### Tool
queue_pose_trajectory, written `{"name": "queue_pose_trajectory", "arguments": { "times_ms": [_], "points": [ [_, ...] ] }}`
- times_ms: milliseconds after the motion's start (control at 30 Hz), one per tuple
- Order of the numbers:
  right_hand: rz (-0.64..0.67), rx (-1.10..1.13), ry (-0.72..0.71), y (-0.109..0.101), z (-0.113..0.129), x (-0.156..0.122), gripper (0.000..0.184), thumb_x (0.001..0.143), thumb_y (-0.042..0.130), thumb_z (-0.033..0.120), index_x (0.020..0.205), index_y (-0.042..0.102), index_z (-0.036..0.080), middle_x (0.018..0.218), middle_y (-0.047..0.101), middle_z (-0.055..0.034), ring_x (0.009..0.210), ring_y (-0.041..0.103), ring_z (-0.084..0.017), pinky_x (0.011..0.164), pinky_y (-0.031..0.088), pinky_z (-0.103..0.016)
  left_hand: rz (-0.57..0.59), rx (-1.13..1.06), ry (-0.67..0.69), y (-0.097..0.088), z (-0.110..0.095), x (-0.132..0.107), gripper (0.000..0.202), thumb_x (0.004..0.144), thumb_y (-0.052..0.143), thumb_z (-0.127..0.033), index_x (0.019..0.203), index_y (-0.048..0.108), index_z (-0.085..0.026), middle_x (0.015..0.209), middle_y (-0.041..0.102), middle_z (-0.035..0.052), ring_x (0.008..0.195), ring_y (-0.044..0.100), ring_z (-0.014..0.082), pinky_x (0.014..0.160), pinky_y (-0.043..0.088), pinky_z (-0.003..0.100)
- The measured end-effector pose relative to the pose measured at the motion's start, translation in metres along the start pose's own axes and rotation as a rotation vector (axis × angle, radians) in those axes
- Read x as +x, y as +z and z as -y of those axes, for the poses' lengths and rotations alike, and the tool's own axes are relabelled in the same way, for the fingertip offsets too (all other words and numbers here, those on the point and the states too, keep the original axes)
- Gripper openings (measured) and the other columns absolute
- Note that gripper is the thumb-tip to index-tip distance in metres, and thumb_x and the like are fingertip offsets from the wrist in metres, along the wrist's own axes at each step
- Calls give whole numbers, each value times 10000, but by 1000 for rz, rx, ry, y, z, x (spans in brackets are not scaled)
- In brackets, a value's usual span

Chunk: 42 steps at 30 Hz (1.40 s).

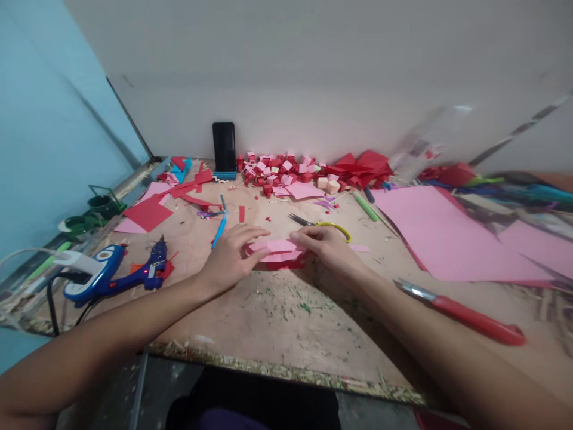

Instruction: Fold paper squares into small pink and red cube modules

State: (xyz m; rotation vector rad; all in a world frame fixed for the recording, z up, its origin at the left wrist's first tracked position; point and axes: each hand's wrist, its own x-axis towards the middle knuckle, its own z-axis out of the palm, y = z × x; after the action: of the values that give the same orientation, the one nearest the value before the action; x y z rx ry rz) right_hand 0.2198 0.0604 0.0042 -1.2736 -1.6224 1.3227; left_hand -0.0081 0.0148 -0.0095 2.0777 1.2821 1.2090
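Note:
Between my two hands, low over the middle of the table, is a folded piece of pink paper (278, 249) with a strip of red showing along its lower edge. My left hand (236, 254) grips its left end, thumb on the near side and fingers behind. At the other end, the thumb and fingers of my right hand (320, 242) pinch the paper near its top corner. Just behind my right hand lies a pair of scissors (333, 227) with yellow handles, blades pointing left. A blue pen-like tool (219, 229) rests beyond my left hand.
A blue glue gun (154, 269) stands at left beside a blue-and-white power strip (96, 275). Behind are a phone (224, 147) on a stand and a heap of small pink and red paper cubes (286, 170). Pink sheets (447, 239) and a red-handled knife (474, 316) lie right.

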Motion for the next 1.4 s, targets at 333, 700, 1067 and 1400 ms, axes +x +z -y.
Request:
{"name": "queue_pose_trajectory", "arguments": {
  "times_ms": [333, 700, 1067, 1400],
  "points": [
    [166, 490, 57, 21, 8, -19, 579, 772, 821, 476, 1264, 644, 227, 938, 738, -80, 861, 710, -252, 763, 561, -391, 6, -280, -258, 6, -2, -2, 364, 851, 739, -273, 1197, 704, -162, 1084, 750, 88, 743, 691, 156, 692, 561, 276],
    [230, 291, -67, 37, 8, -26, 555, 751, 828, 328, 1273, 648, 273, 1199, 709, -106, 1024, 685, -279, 809, 570, -387, 37, -288, -212, 9, -4, -5, 369, 887, 640, -207, 1254, 668, -183, 1218, 709, 90, 931, 690, 188, 770, 564, 268],
    [67, 175, -21, 28, 0, -20, 318, 810, 760, 456, 883, 754, 147, 824, 719, -70, 725, 611, -202, 675, 471, -327, 130, -523, -245, 8, -9, -6, 337, 936, 631, -329, 1221, 694, -162, 1187, 737, 92, 1005, 711, 224, 862, 565, 294],
    [50, 214, 2, 28, 0, -19, 168, 807, 758, 345, 784, 743, 179, 764, 687, -50, 674, 575, -173, 654, 443, -320, 87, -514, -352, 8, -1, -6, 391, 956, 552, -473, 811, 705, -143, 737, 641, 13, 648, 539, 138, 580, 399, 238]
  ]
}}
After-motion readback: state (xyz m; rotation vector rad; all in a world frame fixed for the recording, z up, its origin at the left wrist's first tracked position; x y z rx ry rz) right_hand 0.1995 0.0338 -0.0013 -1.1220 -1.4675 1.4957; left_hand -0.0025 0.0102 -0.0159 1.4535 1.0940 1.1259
